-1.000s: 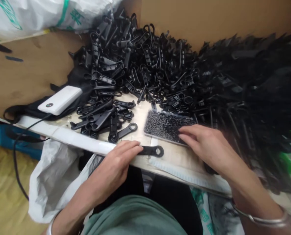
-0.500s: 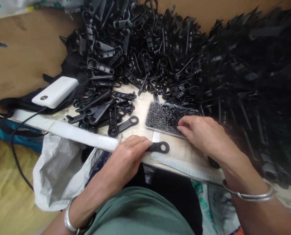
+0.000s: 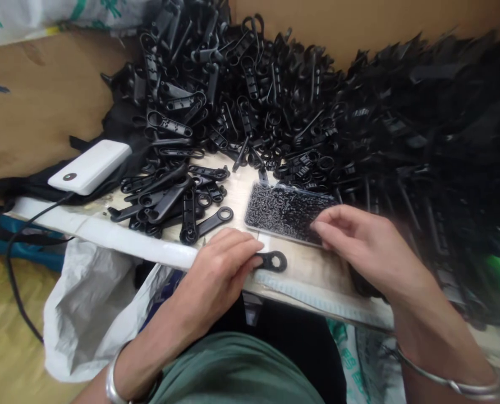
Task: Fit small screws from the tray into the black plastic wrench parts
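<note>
The left hand (image 3: 218,261) lies over a black part (image 3: 268,262) at the front edge of the counter (image 3: 308,259), fingers curled on its shank and thumb beneath, the ringed end sticking out to the right. The right hand (image 3: 361,241) has thumb and forefinger drawn together at the right end of a clear tray (image 3: 247,216); whether a piece is caught between them I cannot tell. To work well here, the left hand should hold the part steady with its ring uncovered, while the right takes only a light pinch with the fingertips, lest it scatter the tiny black pieces (image 3: 275,210) that fill the tray. Resting the wrist low would probably steady that pinch. The tray sits just behind the held part, a short reach from the front edge. Left of it, near the same edge, lies a loose cluster of black parts (image 3: 169,199); a white box (image 3: 90,166) with a cable lies toward the left end. A great heap of black parts (image 3: 250,95) fills the back and right side.
</note>
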`<state>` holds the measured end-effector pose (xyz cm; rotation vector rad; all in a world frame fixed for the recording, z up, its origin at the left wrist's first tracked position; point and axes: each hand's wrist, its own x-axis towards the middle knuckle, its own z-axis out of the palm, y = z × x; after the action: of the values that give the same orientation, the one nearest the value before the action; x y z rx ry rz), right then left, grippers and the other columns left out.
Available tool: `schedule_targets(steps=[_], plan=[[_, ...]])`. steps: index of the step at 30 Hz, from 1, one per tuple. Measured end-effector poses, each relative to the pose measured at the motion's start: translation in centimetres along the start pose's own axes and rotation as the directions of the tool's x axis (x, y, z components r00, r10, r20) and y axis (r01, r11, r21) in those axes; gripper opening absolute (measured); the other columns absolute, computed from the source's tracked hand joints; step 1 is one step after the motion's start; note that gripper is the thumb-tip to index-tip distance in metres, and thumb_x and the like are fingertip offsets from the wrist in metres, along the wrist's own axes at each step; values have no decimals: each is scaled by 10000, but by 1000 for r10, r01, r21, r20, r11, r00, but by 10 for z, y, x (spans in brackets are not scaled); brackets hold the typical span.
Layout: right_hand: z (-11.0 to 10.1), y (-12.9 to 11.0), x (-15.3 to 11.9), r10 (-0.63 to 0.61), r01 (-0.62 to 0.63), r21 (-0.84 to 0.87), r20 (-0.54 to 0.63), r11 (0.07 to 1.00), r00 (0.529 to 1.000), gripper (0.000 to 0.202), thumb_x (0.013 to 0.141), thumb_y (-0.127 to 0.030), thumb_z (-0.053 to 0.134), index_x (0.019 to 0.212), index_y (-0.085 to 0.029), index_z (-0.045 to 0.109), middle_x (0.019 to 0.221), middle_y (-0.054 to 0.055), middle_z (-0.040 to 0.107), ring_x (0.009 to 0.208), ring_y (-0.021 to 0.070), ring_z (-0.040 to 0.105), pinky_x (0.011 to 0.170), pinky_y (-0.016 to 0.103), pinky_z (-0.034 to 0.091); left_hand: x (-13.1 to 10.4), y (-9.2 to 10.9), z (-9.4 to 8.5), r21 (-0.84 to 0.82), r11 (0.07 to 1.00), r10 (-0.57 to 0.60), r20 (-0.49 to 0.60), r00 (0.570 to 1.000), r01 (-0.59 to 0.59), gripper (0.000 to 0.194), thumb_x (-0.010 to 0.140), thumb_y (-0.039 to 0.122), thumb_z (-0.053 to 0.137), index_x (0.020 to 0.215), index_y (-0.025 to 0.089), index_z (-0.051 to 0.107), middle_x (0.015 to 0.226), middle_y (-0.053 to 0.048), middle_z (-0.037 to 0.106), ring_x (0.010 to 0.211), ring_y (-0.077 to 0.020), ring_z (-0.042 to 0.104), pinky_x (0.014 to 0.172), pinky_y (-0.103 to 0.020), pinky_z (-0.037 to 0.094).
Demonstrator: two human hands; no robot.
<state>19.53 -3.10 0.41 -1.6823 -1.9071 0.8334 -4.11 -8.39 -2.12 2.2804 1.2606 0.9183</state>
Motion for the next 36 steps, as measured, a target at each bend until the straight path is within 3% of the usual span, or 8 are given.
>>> schedule_targets(steps=[3,7,13,17,20,27,34,36], plan=[[4,3,-11,94,-74,263,-64,962,993,118,801,-297,662,795,-179,650,581,-23,588,470,78,465,422,186,329,28,-2,4,219,976,-33,73,997,17,175,906,99,472,868,166,629,849,-41,622,828,-191,517,786,-346,434],[9,12,-17,127,-66,392,-134,918,983,156,739,-289,738,810,-169,667,608,-9,605,512,84,514,448,170,379,62,-10,19,361,931,-15,180,983,-52,175,872,90,468,787,184,589,822,-36,582,848,-215,488,783,-371,390],[12,14,-21,157,-77,576,-92,814,983,226,760,-327,721,904,-155,687,609,2,625,485,89,528,455,190,433,83,-12,29,367,916,29,344,939,-163,210,818,31,446,725,173,569,761,-26,572,823,-201,506,807,-370,333],[23,3,-24,173,-158,627,38,762,984,183,789,-306,667,880,-148,686,554,-19,597,449,77,504,433,182,423,94,-13,23,359,919,-7,424,905,-161,225,832,56,462,682,177,577,692,-21,585,760,-199,533,738,-355,301],[32,-1,-25,164,-186,659,97,728,982,164,796,-288,633,870,-148,677,543,-31,587,454,73,505,439,176,431,98,-20,23,249,947,73,451,890,-204,215,855,95,481,685,190,573,678,3,566,705,-175,532,696,-329,284],[32,0,-28,184,-177,718,70,673,981,156,791,-286,636,865,-154,678,568,-27,594,487,78,518,454,178,439,96,-34,32,132,977,128,280,951,-170,221,826,70,494,663,205,558,676,6,551,629,-158,479,671,-296,312],[30,7,-25,181,-121,747,0,654,983,201,765,-299,716,900,-151,705,588,-10,614,477,75,519,488,194,446,91,-14,18,48,995,-90,109,990,86,145,839,124,514,794,179,640,727,14,650,670,-133,566,659,-247,413],[32,7,-24,178,-109,792,0,601,984,221,747,-295,744,911,-152,704,608,-3,622,496,79,527,495,195,449,85,-8,15,-94,974,-201,55,978,205,89,814,147,578,810,180,660,746,19,675,685,-128,590,673,-245,444]])
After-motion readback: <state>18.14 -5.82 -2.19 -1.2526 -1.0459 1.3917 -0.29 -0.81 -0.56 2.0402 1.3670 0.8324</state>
